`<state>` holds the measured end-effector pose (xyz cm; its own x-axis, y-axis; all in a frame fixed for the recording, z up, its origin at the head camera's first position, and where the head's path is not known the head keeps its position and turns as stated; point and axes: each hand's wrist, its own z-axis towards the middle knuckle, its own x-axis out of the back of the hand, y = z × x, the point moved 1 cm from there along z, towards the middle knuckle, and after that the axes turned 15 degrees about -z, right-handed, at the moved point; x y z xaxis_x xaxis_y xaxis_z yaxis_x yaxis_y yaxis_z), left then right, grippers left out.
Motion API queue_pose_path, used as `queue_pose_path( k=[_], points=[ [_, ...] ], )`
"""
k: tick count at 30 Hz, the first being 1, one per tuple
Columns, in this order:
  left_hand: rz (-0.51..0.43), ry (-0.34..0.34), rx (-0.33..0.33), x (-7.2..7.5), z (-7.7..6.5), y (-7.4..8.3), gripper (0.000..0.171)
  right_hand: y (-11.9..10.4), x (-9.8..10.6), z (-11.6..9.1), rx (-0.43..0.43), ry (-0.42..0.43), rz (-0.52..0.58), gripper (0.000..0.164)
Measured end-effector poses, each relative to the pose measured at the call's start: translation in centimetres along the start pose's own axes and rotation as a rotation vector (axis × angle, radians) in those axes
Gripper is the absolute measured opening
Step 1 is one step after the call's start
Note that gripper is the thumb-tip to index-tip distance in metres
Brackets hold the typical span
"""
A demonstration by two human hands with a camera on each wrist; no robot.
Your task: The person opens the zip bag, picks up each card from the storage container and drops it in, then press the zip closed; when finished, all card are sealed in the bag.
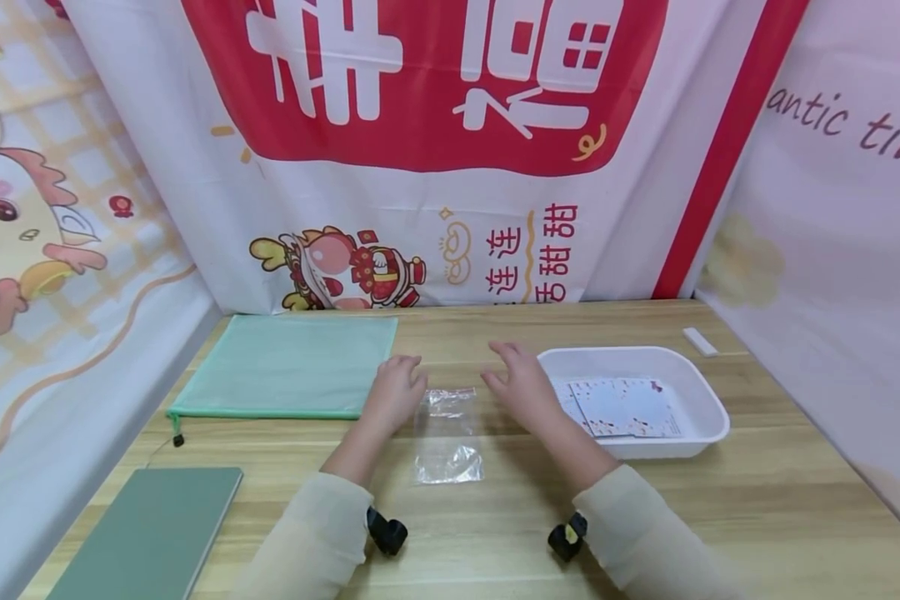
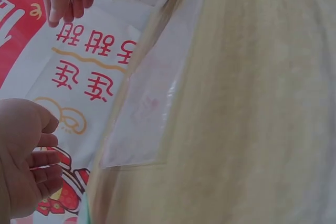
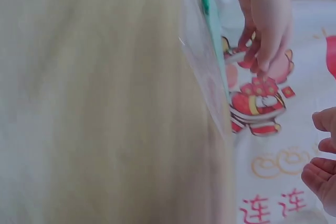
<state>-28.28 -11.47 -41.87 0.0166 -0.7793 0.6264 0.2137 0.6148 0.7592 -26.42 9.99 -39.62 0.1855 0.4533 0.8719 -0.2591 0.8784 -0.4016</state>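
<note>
At the near left of the light wood-grain desk lies a flat, grey-green rectangular notebook. Beyond it, a pale green, see-through zip pouch lies flat, a small black pull hanging from its near left corner. Just beside the pouch's right edge is the left hand, its fingers loosely bent; its grip is slack and has hold of nothing.

Between the two hands, a clear, rectangular plastic bag lies flat on the desk, with wood grain showing through and nothing visible inside. To its right, the right hand is held with thumb and fingers apart, its grip likewise without anything in it.

Right of that hand, a white, rounded plastic tray holds overlapping white printed cards; past its far right corner lies a small white bar.

I judge that the bag is laid out but unfilled, with any handling of the cards left to do; whether more remains, I cannot tell.
</note>
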Motion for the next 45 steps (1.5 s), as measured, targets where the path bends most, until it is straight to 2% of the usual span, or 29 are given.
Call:
queue_pose_path(
  k=[7, 12, 17, 24, 29, 36, 39, 41, 45],
  points=[
    [-0.108, -0.001, 0.060, -1.1, -0.7, -1.3, 0.044, -1.2, -3.4, -0.2, -0.011, -0.055, 0.098, 0.048],
    [-0.134, 0.022, 0.067, -1.6, -0.9, -2.3, 0.042, -0.6, -5.1, 0.3, -0.099, -0.119, 0.122, 0.047],
    [-0.099, 0.051, 0.049, -2.1, -1.0, -3.3, 0.040, 0.3, -6.5, 0.8, -0.172, -0.181, 0.136, 0.048],
    [-0.016, 0.094, 0.041, -2.4, -1.2, -4.0, 0.035, 0.8, -7.5, 1.2, -0.157, -0.183, 0.081, 0.035],
    [-0.014, 0.108, 0.030, -2.5, -1.3, -4.0, 0.025, 0.9, -7.6, 1.0, -0.171, -0.180, 0.030, 0.033],
    [-0.088, 0.122, 0.049, -2.4, -1.5, -3.9, 0.011, 1.1, -7.6, 0.9, -0.153, -0.119, 0.059, 0.011],
    [-0.141, 0.127, 0.058, -2.3, -1.5, -3.7, 0.009, 1.1, -7.6, 0.8, -0.156, -0.089, 0.087, 0.008],
    [-0.202, 0.130, 0.081, -2.2, -1.6, -3.5, 0.009, 1.0, -7.2, 0.5, -0.168, -0.075, 0.133, 0.007],
    [-0.404, 0.162, 0.127, -1.7, -1.9, -2.8, 0.012, 0.2, -5.9, -0.3, -0.198, -0.064, 0.245, 0.007]
  ],
)
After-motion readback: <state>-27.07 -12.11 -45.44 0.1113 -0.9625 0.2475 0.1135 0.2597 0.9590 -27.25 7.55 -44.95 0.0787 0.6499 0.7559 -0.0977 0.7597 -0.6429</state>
